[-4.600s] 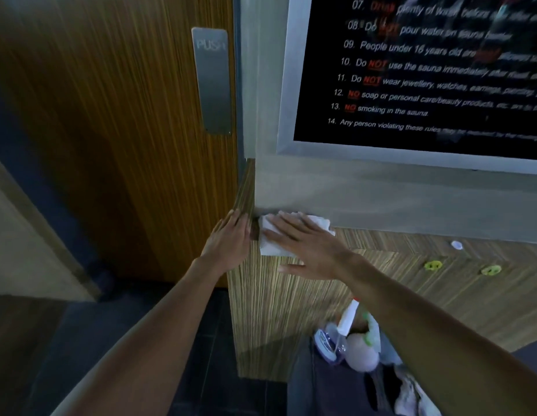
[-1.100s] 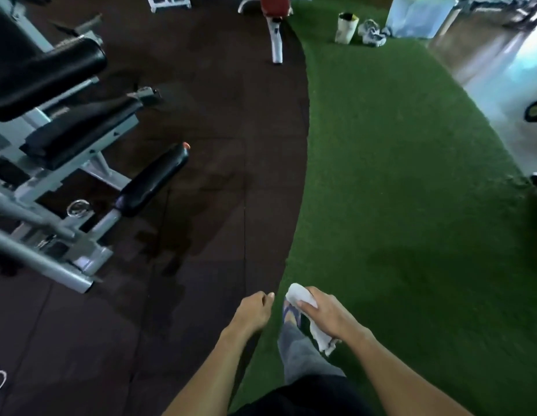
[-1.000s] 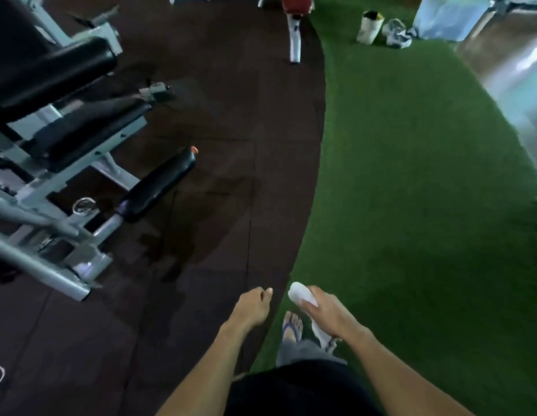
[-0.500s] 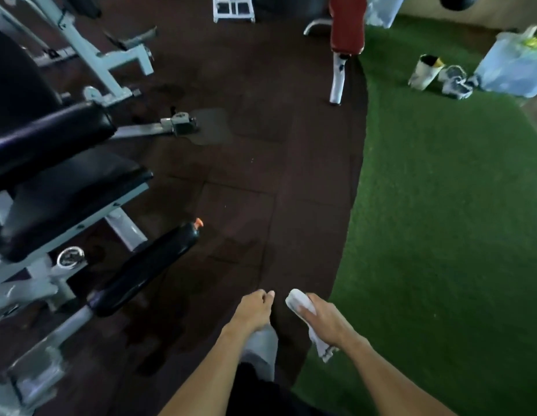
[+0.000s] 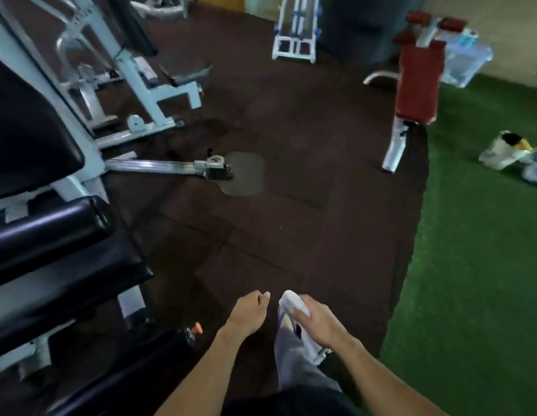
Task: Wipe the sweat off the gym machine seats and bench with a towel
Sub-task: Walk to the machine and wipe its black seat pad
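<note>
Head view: right hand (image 5: 316, 321) grips the white towel (image 5: 294, 304), bunched; left hand (image 5: 250, 312) loosely curled, holding nothing. Black machine seat (image 5: 60, 265) at 9 o'clock, red bench (image 5: 417, 85) at 1 o'clock. Sweat marks not discernible, probably motion blur. Advice: unfold towel flat, wipe seat edge to edge.

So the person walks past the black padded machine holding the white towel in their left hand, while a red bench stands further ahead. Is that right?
Not quite: the head view shows the white towel held in the right hand. The left hand holds nothing, its fingers loosely curled. The black padded machine at the left and the red bench ahead are as you say.
</note>
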